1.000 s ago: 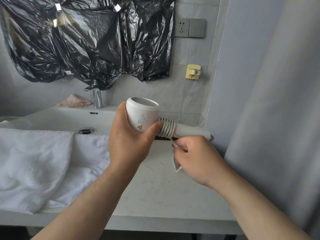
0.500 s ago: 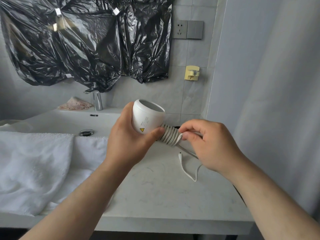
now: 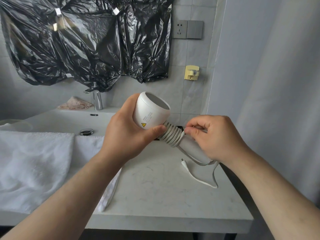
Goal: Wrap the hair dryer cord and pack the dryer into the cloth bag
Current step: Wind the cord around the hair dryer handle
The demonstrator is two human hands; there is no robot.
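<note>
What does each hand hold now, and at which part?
The left hand holds the hair dryer by its round head. The right hand pinches the cord at the coils wound on the handle.

A towel lies left on the tabletop; the sink sits far left, the faucet behind it.
</note>
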